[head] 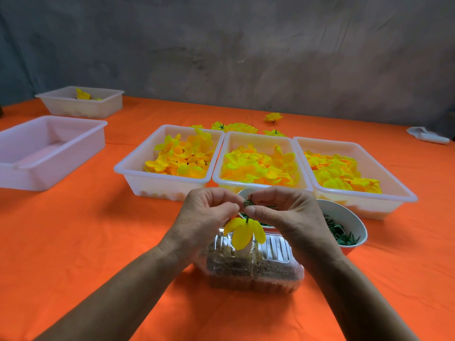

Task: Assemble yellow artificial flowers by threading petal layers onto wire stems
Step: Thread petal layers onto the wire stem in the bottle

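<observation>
Already, finished flowers lie behind three trays of petal layers. Left hand and right hand pinch a small green calyx together above a hanging petal layer — stem upright, flower barely begun, several layers left.

Three petal trays abreast mid-desk; two bowls before them; clear box nearest; two tubs far left.

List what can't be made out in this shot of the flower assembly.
- Head view: the green piece pinched between left hand and right hand is mostly covered by fingertips; its shape is unclear.
- The near bowl is largely hidden behind both hands.
- The clear box holds brownish contents, blurred.
- The white object at the right edge is too small to identify.
</observation>
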Action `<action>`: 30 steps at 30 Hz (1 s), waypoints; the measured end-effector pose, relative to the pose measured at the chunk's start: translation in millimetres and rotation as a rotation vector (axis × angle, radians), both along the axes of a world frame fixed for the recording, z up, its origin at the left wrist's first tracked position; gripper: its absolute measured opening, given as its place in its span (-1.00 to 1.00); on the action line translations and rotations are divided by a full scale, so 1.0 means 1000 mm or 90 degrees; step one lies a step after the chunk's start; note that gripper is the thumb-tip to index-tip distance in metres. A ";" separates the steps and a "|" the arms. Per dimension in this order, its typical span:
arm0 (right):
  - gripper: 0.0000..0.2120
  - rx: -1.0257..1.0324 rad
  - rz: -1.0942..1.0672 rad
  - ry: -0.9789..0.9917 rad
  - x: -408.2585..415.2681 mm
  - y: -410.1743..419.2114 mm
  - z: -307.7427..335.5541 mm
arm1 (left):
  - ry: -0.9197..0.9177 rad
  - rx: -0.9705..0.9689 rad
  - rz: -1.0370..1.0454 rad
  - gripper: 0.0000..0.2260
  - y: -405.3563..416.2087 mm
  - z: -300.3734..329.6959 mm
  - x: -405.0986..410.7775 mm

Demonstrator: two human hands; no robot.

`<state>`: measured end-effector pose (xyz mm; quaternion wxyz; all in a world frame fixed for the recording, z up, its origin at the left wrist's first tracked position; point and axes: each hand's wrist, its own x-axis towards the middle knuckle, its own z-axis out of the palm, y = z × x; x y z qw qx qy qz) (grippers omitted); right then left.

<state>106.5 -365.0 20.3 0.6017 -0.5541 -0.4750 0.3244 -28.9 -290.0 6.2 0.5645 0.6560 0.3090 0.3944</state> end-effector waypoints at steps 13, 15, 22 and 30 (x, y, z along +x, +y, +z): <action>-0.75 -0.054 0.034 -0.049 0.001 -0.001 -0.009 | 0.000 0.013 -0.025 -0.89 -0.002 -0.009 -0.002; -0.76 -0.053 0.028 -0.049 0.003 -0.001 -0.011 | -0.001 0.013 -0.029 -0.92 -0.001 -0.011 -0.003; -0.85 -0.052 0.055 -0.032 0.006 -0.004 -0.013 | -0.007 0.005 -0.029 -0.95 0.000 -0.012 -0.003; -0.85 -0.010 0.051 -0.016 0.007 -0.006 -0.018 | 0.021 0.039 -0.015 -0.90 0.000 -0.014 -0.003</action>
